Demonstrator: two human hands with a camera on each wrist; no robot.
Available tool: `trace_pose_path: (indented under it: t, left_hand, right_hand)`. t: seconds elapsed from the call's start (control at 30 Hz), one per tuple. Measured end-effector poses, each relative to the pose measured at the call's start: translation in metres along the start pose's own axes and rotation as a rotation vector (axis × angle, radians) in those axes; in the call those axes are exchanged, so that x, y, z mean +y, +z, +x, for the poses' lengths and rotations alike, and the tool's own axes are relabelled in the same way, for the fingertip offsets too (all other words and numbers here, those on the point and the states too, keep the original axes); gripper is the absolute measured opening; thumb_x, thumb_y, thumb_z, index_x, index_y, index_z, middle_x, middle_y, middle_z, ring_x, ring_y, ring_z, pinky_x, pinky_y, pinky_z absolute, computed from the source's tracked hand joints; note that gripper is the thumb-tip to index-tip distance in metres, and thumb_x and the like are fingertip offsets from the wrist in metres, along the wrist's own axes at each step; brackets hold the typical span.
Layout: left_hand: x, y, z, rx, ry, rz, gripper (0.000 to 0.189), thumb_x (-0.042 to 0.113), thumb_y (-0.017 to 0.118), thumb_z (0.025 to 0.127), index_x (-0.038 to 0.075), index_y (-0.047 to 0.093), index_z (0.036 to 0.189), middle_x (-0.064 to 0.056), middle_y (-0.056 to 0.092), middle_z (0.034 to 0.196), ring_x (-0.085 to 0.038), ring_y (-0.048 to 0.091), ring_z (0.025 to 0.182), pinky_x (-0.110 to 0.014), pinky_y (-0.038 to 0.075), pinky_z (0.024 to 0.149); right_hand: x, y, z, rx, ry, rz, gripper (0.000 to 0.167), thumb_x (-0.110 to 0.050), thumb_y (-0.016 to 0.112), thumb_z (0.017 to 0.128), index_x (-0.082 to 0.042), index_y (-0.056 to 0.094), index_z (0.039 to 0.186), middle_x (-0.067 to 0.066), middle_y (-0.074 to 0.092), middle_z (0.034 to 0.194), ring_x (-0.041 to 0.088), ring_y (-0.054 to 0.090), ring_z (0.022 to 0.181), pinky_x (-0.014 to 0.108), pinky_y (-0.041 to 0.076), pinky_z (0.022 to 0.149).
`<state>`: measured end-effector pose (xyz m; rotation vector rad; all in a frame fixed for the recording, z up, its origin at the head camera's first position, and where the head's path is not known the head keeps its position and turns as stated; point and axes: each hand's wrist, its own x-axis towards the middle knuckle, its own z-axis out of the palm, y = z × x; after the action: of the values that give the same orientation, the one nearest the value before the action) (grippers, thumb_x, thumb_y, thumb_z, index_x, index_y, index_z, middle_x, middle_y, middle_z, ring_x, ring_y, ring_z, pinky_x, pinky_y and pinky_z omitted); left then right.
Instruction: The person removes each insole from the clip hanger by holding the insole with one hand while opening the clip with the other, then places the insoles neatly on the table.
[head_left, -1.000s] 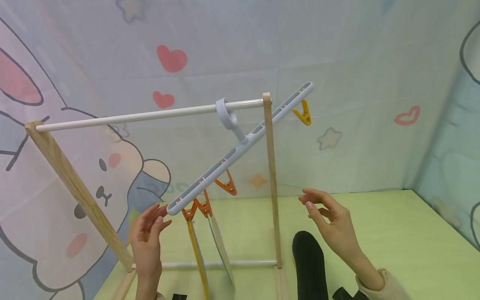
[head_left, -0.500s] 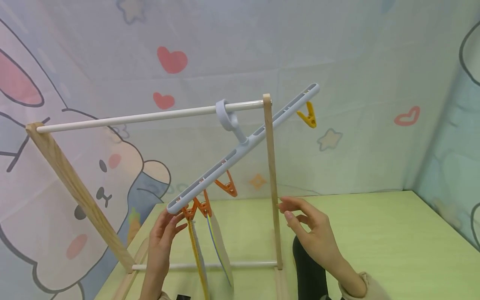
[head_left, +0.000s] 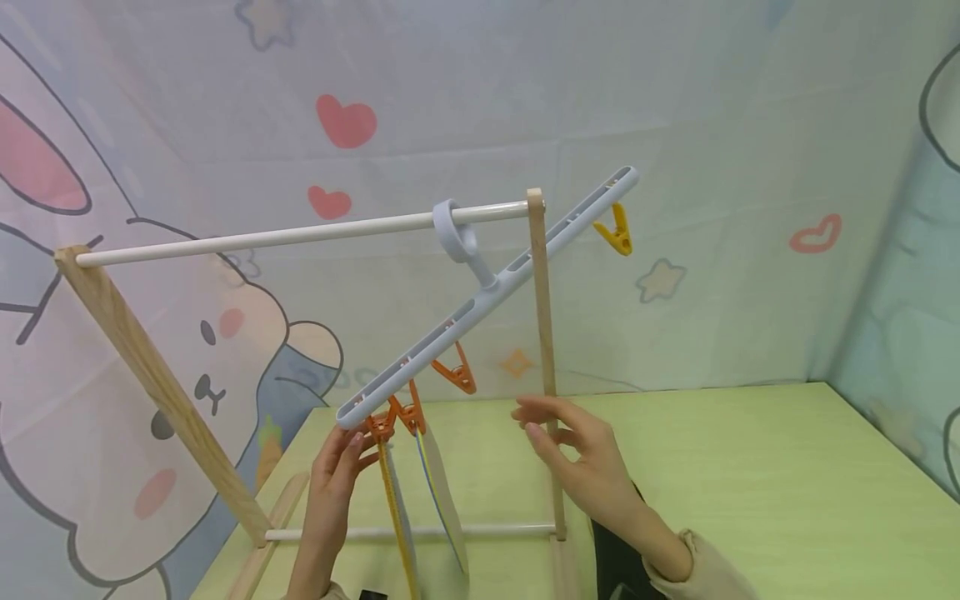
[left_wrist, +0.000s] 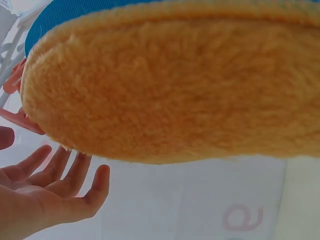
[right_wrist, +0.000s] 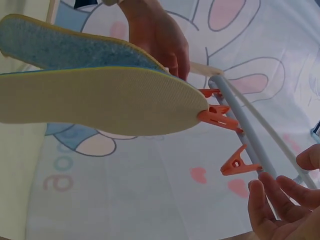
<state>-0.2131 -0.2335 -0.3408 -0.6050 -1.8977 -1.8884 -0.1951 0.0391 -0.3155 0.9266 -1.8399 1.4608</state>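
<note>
A pale grey clip hanger [head_left: 487, 297] hangs tilted by its hook from a rack's white top rod [head_left: 262, 236]. Near its lower left end, two orange clips [head_left: 410, 412] hold two insoles, one with a yellow-orange fuzzy side [left_wrist: 175, 90], the other cream-faced [right_wrist: 110, 100]. Beside the left clip, my left hand [head_left: 337, 475] has its fingers spread at the fuzzy insole's top; whether they touch it I cannot tell. My right hand [head_left: 577, 446], fingers loosely bent, holds nothing in front of the right wooden post [head_left: 542, 300]. A third orange clip [head_left: 459, 377] hangs free.
A yellow clip [head_left: 619, 233] dangles at the hanger's upper right end. On the light green table [head_left: 787, 475], a long black object [head_left: 622, 558] lies partly behind my right forearm. The rack's left wooden post [head_left: 161, 392] leans; a white lower rod [head_left: 510, 528] crosses behind the insoles.
My right hand has moved left, from beside the rack to in front of its right post. My left hand has shifted right, to the leftmost clip. The hanger has turned slightly.
</note>
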Motion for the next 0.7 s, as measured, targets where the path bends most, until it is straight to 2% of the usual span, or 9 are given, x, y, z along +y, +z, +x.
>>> trace_pose_path:
  t: [0.17, 0.3, 0.5, 0.63, 0.7]
  left_hand:
    - [-0.003, -0.006, 0.001, -0.047, -0.053, -0.005, 0.026, 0.015, 0.036, 0.097, 0.013, 0.048, 0.12, 0.014, 0.064, 0.101, -0.002, 0.059, 0.097, -0.019, 0.047, 0.079]
    - [-0.009, -0.014, 0.002, -0.153, -0.085, -0.041, 0.03, 0.012, 0.033, 0.097, 0.01, 0.045, 0.124, 0.013, 0.064, 0.105, -0.003, 0.058, 0.099, -0.02, 0.046, 0.08]
    - [-0.019, -0.027, 0.003, -0.332, -0.082, -0.078, 0.033, 0.01, 0.029, 0.098, 0.006, 0.04, 0.129, 0.009, 0.061, 0.115, -0.008, 0.057, 0.104, -0.022, 0.045, 0.086]
    - [-0.024, -0.033, 0.004, -0.388, -0.08, -0.085, 0.035, 0.008, 0.03, 0.097, 0.005, 0.038, 0.131, 0.008, 0.06, 0.116, -0.009, 0.057, 0.105, -0.023, 0.045, 0.088]
    - [-0.026, -0.036, 0.004, -0.401, -0.076, -0.098, 0.035, 0.005, 0.031, 0.097, 0.008, 0.04, 0.13, 0.008, 0.061, 0.115, -0.008, 0.057, 0.105, -0.023, 0.046, 0.087]
  right_hand:
    - [-0.003, 0.013, 0.009, -0.032, 0.002, -0.011, 0.025, 0.0, 0.053, 0.085, -0.006, 0.059, 0.11, 0.01, 0.066, 0.098, 0.013, 0.06, 0.089, 0.023, 0.05, 0.063]
    - [-0.005, 0.026, 0.016, -0.056, -0.034, -0.002, 0.024, -0.002, 0.054, 0.086, -0.006, 0.059, 0.109, 0.008, 0.066, 0.098, 0.014, 0.059, 0.089, 0.023, 0.051, 0.064]
    - [-0.008, 0.043, 0.023, -0.088, -0.056, 0.024, 0.024, -0.003, 0.055, 0.085, -0.005, 0.059, 0.108, 0.009, 0.066, 0.098, 0.013, 0.058, 0.088, 0.022, 0.05, 0.061]
    - [-0.013, 0.05, 0.028, -0.124, -0.039, 0.02, 0.023, -0.006, 0.056, 0.085, -0.006, 0.059, 0.108, 0.007, 0.066, 0.099, 0.012, 0.058, 0.088, 0.02, 0.05, 0.061]
    - [-0.016, 0.053, 0.031, -0.149, -0.033, 0.022, 0.023, -0.008, 0.056, 0.086, -0.006, 0.059, 0.108, 0.007, 0.066, 0.1, 0.011, 0.058, 0.088, 0.02, 0.05, 0.061]
